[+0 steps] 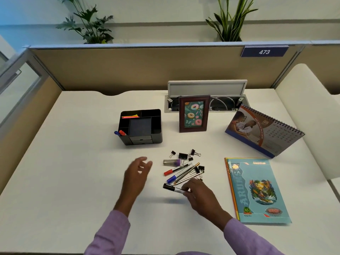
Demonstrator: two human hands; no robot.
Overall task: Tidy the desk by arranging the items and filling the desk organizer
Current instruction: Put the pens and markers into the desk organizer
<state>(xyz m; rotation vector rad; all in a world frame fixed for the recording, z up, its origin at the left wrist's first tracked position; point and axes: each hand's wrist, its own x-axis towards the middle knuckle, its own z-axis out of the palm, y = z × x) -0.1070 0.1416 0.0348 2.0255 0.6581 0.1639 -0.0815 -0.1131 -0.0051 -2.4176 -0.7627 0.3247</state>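
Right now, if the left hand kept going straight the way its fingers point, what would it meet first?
Probably the clear stapler box with the purple end, at the near edge of the pile; the left hand points up-right toward it. Height above the white desk is unclear, so it may pass over.

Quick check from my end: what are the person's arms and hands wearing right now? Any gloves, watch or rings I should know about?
Both arms are in long lilac-purple shirt sleeves that end at the wrists. The left hand and right hand are bare, with no gloves. No watch, bracelet or ring shows on either, though the view is too soft to rule out a thin ring.
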